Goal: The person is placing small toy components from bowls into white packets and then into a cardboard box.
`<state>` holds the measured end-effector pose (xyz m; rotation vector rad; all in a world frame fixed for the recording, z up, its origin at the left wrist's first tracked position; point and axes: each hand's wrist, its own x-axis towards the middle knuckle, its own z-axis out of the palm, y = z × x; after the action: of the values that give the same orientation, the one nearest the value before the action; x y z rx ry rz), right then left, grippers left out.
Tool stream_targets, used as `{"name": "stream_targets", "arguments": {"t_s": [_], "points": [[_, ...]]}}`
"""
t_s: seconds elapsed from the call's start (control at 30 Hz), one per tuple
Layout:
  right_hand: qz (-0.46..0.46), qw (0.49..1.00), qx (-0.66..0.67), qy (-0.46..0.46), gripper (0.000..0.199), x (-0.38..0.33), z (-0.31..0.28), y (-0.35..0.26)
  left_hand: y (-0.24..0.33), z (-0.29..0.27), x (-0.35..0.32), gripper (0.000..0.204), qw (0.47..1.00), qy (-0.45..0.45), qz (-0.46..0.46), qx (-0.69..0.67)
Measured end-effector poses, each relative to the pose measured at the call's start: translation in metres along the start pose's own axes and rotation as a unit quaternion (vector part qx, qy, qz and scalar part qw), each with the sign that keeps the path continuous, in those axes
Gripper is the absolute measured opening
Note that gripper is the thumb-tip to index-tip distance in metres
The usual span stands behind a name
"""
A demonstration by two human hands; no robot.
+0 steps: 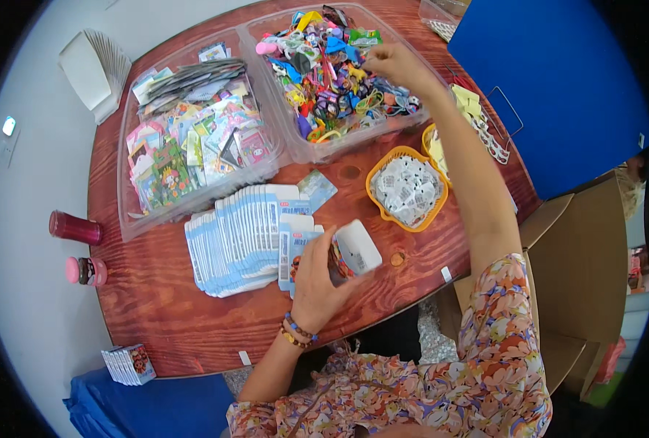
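Observation:
My left hand (318,281), with beaded bracelets at its wrist, is wrapped round a small cardboard box (361,247) whose white open end faces right. Beside it lie rows of flattened blue-and-white cartons (240,241), overlapping one another. At the far side, my right hand (397,67) is over a clear plastic bin (324,150) heaped with small colourful toys and trinkets (339,80). Its fingers are pinched together; anything between them is too small to make out. A second clear bin (131,219) to the left holds cards and flat printed packets (193,139).
A yellow basket (410,225) of small white packets stands right of the box, with another yellow basket (434,150) partly behind my right arm. A red jar (75,228) and a pink-lidded jar (86,271) stand left. Filled boxes (129,365) are at the lower left; a large carton (580,263) stands right.

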<state>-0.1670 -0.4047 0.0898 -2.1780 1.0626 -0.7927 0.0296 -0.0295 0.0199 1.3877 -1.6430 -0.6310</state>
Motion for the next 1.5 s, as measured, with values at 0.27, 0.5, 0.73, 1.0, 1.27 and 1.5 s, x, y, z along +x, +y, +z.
{"name": "stream_targets", "arguments": {"t_s": [0.27, 0.5, 0.73, 1.0, 1.27, 1.5], "points": [[0.061, 0.951, 0.041, -0.299, 0.016, -0.133, 0.012, -0.166, -0.002, -0.005, 0.012, 0.082, 0.994, 0.072, -0.022, 0.073], [-0.009, 0.91, -0.204, -0.361, 0.018, -0.183, 0.037, -0.207, 0.013, 0.005, -0.007, 0.087, 0.987, 0.067, 0.012, 0.142], [-0.035, 0.946, -0.165, -0.278, 0.025, -0.206, 0.045, -0.213, 0.021, 0.011, -0.022, 0.088, 0.986, 0.085, 0.03, 0.141], [-0.016, 0.981, -0.087, -0.174, 0.023, -0.234, 0.036, -0.207, 0.022, 0.022, -0.025, 0.087, 0.988, 0.085, 0.014, 0.127], [0.026, 0.997, -0.073, -0.013, 0.022, -0.237, 0.013, -0.145, 0.027, 0.019, -0.024, 0.086, 0.984, 0.097, 0.044, 0.143], [0.264, 0.912, -0.315, -0.009, 0.038, -0.221, -0.048, -0.012, 0.031, 0.033, -0.034, 0.079, 0.996, 0.056, 0.023, 0.07]]}}
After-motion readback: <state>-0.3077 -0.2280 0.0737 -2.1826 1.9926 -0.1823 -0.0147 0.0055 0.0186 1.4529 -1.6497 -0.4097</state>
